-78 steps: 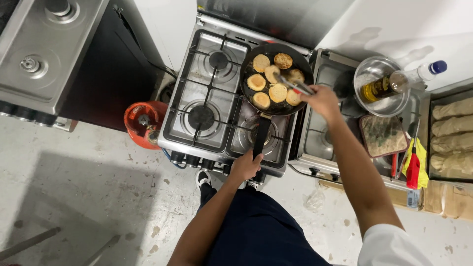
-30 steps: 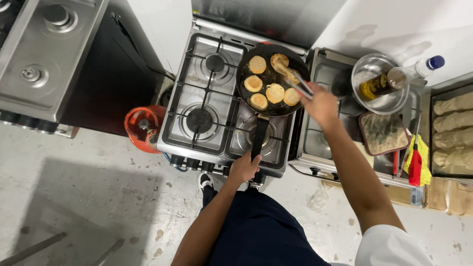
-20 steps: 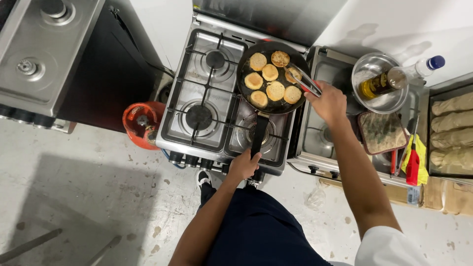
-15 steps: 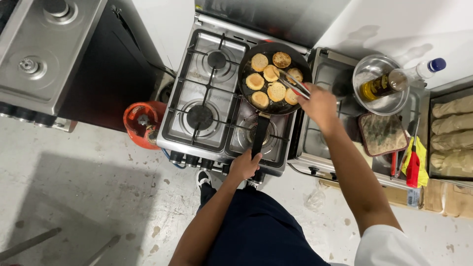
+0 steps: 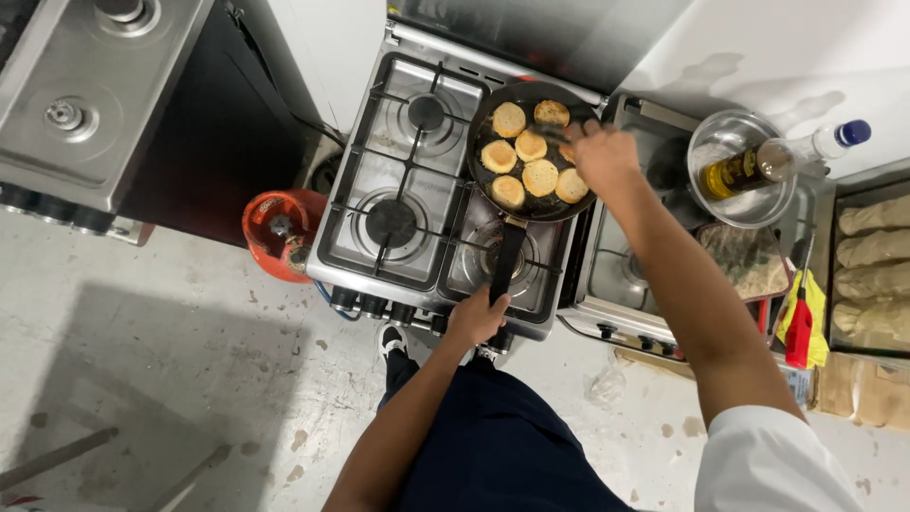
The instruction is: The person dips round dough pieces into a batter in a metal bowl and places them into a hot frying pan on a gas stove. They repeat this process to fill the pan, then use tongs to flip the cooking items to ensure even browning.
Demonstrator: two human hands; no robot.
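A black frying pan [image 5: 485, 188] sits on the back right burner of a steel gas stove [image 5: 379, 180]. Several round golden patties [image 5: 530, 146] lie in it. My left hand [image 5: 477, 318] grips the end of the pan's long black handle [image 5: 506, 261] at the stove's front edge. My right hand [image 5: 605, 156] is over the pan's right rim, holding metal tongs [image 5: 555, 136] whose tips reach among the patties at the back right. The hand hides most of the tongs.
A second small stove [image 5: 626, 275] stands to the right. Beyond it are a steel bowl [image 5: 742, 171], an oil bottle [image 5: 777, 161], a red-handled tool [image 5: 801, 327] on a yellow cloth and a tray of dough pieces [image 5: 877, 261]. An orange gas cylinder [image 5: 275, 232] stands left of the stove.
My right hand has moved left and back over the pan's rim, bringing the tongs in among the back right patties. My left hand stays on the handle.
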